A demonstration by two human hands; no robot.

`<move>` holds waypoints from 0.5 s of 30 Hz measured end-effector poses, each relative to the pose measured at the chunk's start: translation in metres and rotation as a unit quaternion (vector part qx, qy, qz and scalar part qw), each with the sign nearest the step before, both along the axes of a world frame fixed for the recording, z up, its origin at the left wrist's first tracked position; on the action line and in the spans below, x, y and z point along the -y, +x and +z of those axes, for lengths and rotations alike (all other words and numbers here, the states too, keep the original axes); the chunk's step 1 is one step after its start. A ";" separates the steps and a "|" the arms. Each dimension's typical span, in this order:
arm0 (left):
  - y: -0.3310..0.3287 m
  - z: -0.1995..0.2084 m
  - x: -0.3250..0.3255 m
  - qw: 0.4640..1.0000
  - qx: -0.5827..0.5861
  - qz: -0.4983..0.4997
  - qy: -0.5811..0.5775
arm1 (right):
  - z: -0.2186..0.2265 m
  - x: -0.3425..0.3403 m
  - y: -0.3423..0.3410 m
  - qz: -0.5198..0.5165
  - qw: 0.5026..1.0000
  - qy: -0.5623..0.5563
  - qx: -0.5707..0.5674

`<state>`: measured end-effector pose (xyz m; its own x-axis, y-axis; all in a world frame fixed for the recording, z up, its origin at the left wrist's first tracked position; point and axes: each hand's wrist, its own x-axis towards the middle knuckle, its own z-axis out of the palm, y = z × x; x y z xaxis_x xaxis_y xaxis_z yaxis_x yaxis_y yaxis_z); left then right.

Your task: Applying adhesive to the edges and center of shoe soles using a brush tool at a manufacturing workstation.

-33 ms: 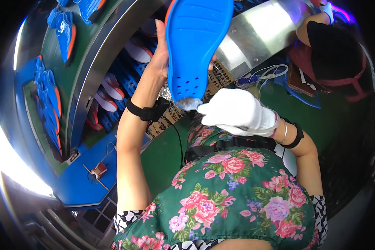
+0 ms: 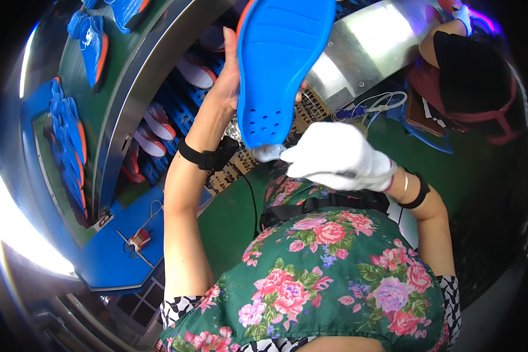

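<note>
A blue insole held up high, with its toe end cut off

The blue insole (image 2: 276, 76) is up in the air near the top of the view, with its heel pointing down. The top edge cuts off its toe end, so we can't see that part. The bare left hand (image 2: 227, 85) holds it. The thumb is by its left edge, and most of the fingers hide behind it. Just one bit of finger peeks out on the right side.

The right hand, in a white glove (image 2: 334, 151), is below the heel and a bit to the right. Its fingers are bunched together on a gray brush (image 2: 266, 154). The brush is blurry and right by the heel; it is hard to tell if they touch. Its handle is hidden by the glove.

Behind the insole is printed cardboard (image 2: 317, 105), partly covered. To the left, more insoles (image 2: 92, 53) sit on a green belt (image 2: 126, 50). At the top right, another person (image 2: 469, 73) is dark and hard to make out.
</note>
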<state>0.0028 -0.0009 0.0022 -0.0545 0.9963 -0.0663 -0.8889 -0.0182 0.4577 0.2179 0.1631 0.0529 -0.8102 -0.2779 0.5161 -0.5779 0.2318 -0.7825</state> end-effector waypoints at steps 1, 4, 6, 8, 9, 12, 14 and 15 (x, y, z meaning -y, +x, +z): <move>0.002 0.003 0.000 1.000 0.000 0.016 -0.021 | 0.003 -0.003 -0.004 0.053 0.993 -0.091 0.045; 0.007 0.021 0.005 0.977 -0.097 0.049 -0.182 | 0.002 0.003 -0.007 -0.028 0.999 -0.032 0.007; 0.013 0.035 -0.003 0.950 -0.200 0.084 -0.224 | 0.004 0.007 -0.009 -0.007 0.999 0.038 -0.028; 0.013 0.038 -0.002 0.954 -0.191 0.076 -0.218 | 0.016 0.000 -0.013 0.029 0.996 -0.065 0.054; 0.013 0.042 -0.001 0.950 -0.204 0.089 -0.219 | 0.020 -0.001 -0.013 -0.032 0.996 -0.055 0.059; 0.011 0.053 -0.012 0.944 -0.248 0.094 -0.198 | 0.010 0.000 -0.006 -0.041 0.969 -0.149 0.194; -0.003 0.060 -0.014 0.954 -0.206 0.110 -0.186 | 0.017 -0.011 -0.007 -0.048 0.921 -0.233 0.308; -0.016 0.060 -0.016 0.991 -0.045 0.109 -0.059 | 0.013 -0.016 -0.007 -0.043 0.872 -0.369 0.319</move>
<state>-0.0128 0.0151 0.0624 -0.2784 0.9459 -0.1667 -0.8248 -0.1466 0.5460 0.2114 0.1791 0.0657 -0.9993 0.0144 -0.0340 0.0239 -0.4497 -0.8929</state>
